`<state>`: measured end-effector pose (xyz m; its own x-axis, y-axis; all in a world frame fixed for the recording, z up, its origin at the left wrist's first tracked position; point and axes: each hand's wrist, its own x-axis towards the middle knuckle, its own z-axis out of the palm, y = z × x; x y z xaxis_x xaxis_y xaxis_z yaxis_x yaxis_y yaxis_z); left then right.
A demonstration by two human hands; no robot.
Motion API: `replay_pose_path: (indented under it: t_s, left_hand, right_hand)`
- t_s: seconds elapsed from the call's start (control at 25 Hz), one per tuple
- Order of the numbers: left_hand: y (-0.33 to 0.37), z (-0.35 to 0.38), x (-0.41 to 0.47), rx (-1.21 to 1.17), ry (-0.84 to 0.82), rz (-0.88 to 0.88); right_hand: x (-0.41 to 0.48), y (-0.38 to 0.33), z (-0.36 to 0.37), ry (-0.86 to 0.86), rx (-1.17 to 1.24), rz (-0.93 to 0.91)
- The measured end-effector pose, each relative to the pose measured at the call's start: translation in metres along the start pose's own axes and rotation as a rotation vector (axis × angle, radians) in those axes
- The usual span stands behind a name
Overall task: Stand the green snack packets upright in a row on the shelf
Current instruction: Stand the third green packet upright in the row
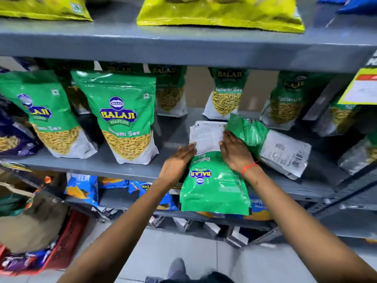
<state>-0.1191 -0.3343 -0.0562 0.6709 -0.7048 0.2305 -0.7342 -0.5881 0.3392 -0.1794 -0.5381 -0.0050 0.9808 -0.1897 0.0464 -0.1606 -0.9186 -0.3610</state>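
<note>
The green packet (pixel 214 184) lay upside down on the shelf (pixel 130 170), its lower half hanging past the front edge. The left hand (pixel 177 163) lay nearly straight-fingered along its left side and the right hand (pixel 234 153) spread flat on its upper right, neither visibly curled round it. Under so loose a hold the slick bag could slide off to the floor, or nudge the fallen packet (pixel 273 148) just beside it.

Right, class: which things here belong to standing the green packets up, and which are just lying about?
Job: flat green packet that both hands touch; left hand; right hand; toppled green packet beside it; upright green packets; grey shelf.
Lying about: yellow packets above; blue packets below; red basket on the floor.
</note>
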Motion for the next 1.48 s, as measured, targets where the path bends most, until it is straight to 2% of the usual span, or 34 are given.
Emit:
replay_pose_path:
  t_s: [0.12,0.24,0.36,0.48,0.52,0.56,0.64,0.68,0.72,0.8,0.88,1.08,1.24,1.4,1.48]
  left_hand:
    - [0.004,-0.002,-0.003,-0.001,0.016,-0.065]
    - [0.007,-0.012,0.005,-0.012,-0.021,-0.128]
    - [0.014,-0.024,0.011,-0.113,0.020,-0.166]
    - [0.018,-0.047,0.028,-0.254,-0.004,-0.372]
    - [0.019,-0.058,0.035,-0.341,-0.003,-0.457]
    - [0.020,-0.066,0.041,-0.437,0.053,-0.497]
    - [0.018,-0.072,0.051,-0.563,0.269,-0.449]
    - [0.013,-0.071,0.055,-0.573,0.350,-0.460]
    - [0.005,-0.069,0.061,-0.583,0.403,-0.495]
    - [-0.018,-0.059,0.069,-0.650,0.465,-0.566]
    - [-0.025,-0.057,0.074,-0.696,0.486,-0.563]
    - [-0.008,-0.071,0.071,-0.431,0.444,-0.446]
    - [-0.011,-0.067,0.069,-0.594,0.489,-0.491]
    - [-0.011,-0.063,0.064,-0.569,0.516,-0.501]
    - [-0.008,-0.062,0.060,-0.685,0.519,-0.483]
  right_hand:
    - [-0.005,0.018,-0.011,-0.087,0.024,-0.022]
    - [-0.008,0.032,-0.012,-0.088,-0.035,-0.068]
    - [-0.008,0.043,-0.008,-0.100,-0.022,-0.083]
    - [-0.011,0.042,-0.013,-0.140,-0.058,-0.158]
    - [-0.013,0.029,-0.023,-0.072,-0.067,-0.231]
    - [-0.012,0.019,-0.030,-0.013,-0.073,-0.217]
    - [-0.003,0.021,-0.034,0.069,0.029,-0.127]
    - [-0.005,0.023,-0.030,0.142,0.163,-0.090]
    - [-0.004,0.025,-0.026,0.209,0.302,-0.006]
    - [0.007,0.032,-0.018,0.248,0.451,0.023]
    - [0.009,0.029,-0.018,0.276,0.507,0.000]
    - [0.011,0.021,-0.019,0.279,0.648,0.027]
    - [0.006,0.012,-0.019,0.328,0.629,0.043]
    - [0.005,0.014,-0.013,0.367,0.595,0.069]
    - [0.002,0.011,-0.010,0.429,0.543,0.085]
